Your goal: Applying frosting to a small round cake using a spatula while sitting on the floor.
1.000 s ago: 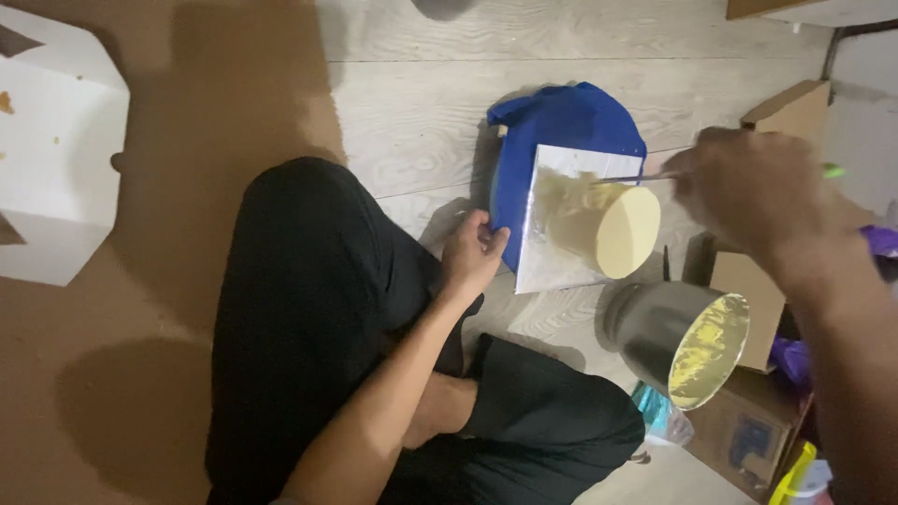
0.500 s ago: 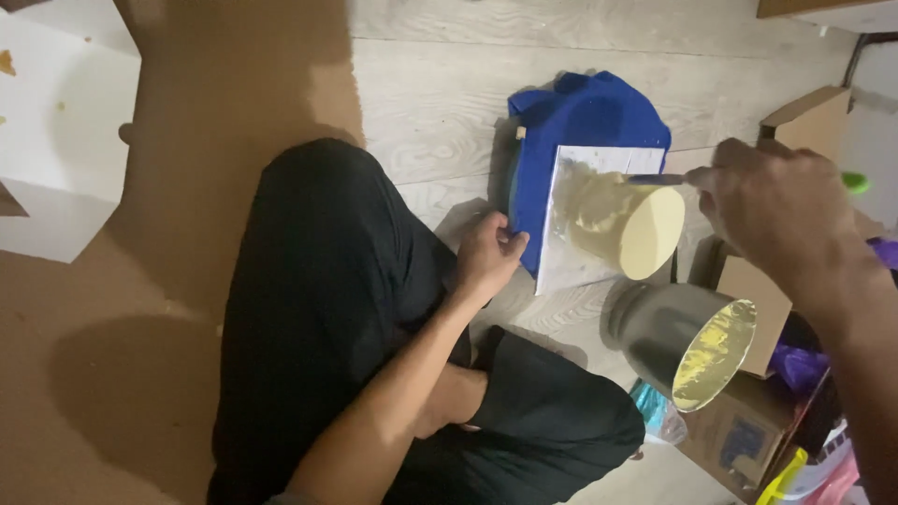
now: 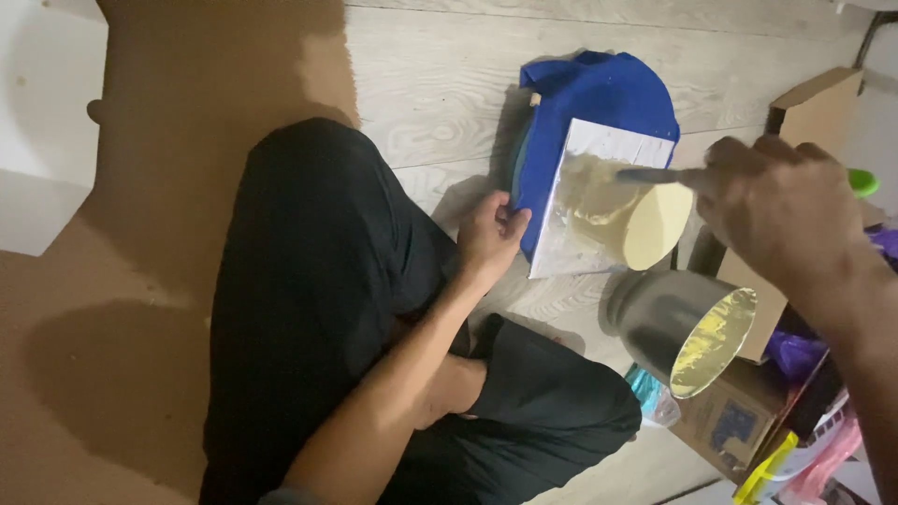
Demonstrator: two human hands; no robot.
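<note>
Person on floor paints a white square canvas with pale yellow

Left hand (image 3: 488, 234) pinches canvas (image 3: 599, 210) edge at frame centre, steadying it on blue cloth (image 3: 599, 98); right hand (image 3: 781, 210) closed around brush (image 3: 655, 175); paint can (image 3: 687, 329) lower right, within reach

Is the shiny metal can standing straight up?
No, the shiny metal can lies tipped on the wooden floor, its yellow-lined mouth facing sideways.
</note>
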